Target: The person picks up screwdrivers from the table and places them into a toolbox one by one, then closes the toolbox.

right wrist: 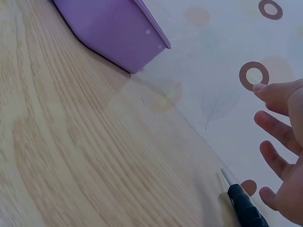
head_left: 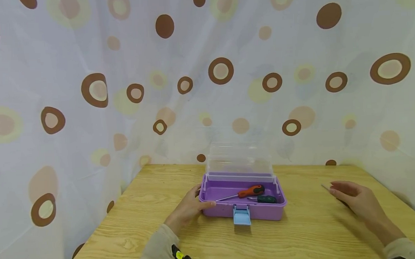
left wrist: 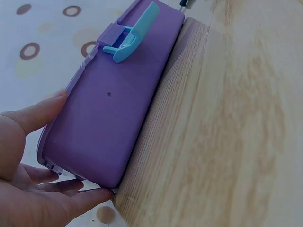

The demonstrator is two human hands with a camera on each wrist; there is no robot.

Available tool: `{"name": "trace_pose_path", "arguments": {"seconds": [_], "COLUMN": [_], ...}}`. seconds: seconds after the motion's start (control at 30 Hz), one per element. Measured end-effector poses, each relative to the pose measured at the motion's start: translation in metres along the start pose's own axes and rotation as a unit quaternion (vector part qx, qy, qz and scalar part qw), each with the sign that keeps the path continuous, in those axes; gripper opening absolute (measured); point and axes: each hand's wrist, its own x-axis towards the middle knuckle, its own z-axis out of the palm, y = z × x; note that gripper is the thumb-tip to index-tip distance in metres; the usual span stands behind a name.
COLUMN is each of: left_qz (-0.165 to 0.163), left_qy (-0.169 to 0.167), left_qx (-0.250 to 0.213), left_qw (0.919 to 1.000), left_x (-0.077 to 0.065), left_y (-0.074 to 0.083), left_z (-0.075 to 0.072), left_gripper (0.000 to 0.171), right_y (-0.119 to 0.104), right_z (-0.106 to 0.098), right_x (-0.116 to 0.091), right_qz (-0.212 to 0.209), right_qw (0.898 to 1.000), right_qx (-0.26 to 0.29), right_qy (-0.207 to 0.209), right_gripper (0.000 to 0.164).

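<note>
A purple toolbox [head_left: 220, 213] stands on the table, its clear lid [head_left: 239, 159] raised at the back and its light blue latch [head_left: 242, 216] hanging down in front. Inside lie a screwdriver with a red and black handle [head_left: 252, 191] and a shorter dark green one [head_left: 266, 199]. My left hand [head_left: 187, 209] grips the box's left end, thumb on the front rim and fingers around the side. To the right, my right hand [head_left: 361, 202] has its fingers spread beside another screwdriver [right wrist: 245, 207], dark-handled, which the right wrist view shows outside its fingers.
The wooden table [head_left: 135, 223] ends at a white curtain [head_left: 240, 98] with brown circles, behind and along the left. A black strap with a yellow mark [head_left: 180, 256] sits by the left sleeve [head_left: 158, 247].
</note>
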Motion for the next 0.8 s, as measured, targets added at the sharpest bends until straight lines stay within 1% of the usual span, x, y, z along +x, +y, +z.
{"name": "trace_pose_path", "arguments": {"seconds": [0.07, 0.17, 0.3, 0.47, 0.67, 0.77, 0.8], "left_qz": [0.0, 0.004, 0.012, 0.017, 0.018, 0.016, 0.015], "left_qy": [0.001, 0.0, -0.005, -0.009, -0.004, -0.002, -0.001], "left_qx": [-0.001, -0.003, -0.01, -0.019, -0.014, -0.011, -0.012], "left_qw": [1.0, 1.0, 0.9999, 0.9996, 0.9997, 0.9998, 0.9998], "left_x": [0.0, 0.0, -0.001, 0.0, -0.001, -0.002, -0.002], "left_y": [0.001, 0.001, 0.0, 0.0, 0.001, 0.003, 0.003], "left_z": [0.0, 0.0, 0.001, -0.001, 0.0, 0.0, 0.001], "left_gripper": [0.097, 0.097, 0.096, 0.096, 0.095, 0.095, 0.095], "right_y": [0.002, 0.004, 0.014, 0.031, 0.039, 0.043, 0.045], "right_z": [-0.003, -0.007, -0.012, -0.017, -0.02, -0.02, -0.021], "right_x": [-0.001, -0.001, -0.003, 0.001, 0.002, 0.0, -0.001], "right_qz": [0.009, 0.021, 0.02, 0.007, 0.014, 0.014, 0.017], "right_qw": [1.0, 0.999, 0.995, 0.988, 0.976, 0.971, 0.971], "right_qx": [-0.017, -0.044, -0.096, -0.153, -0.217, -0.239, -0.24], "right_qy": [0.005, 0.01, 0.019, 0.017, 0.016, 0.013, 0.009], "right_gripper": [0.049, 0.059, 0.067, 0.065, 0.062, 0.06, 0.061]}}
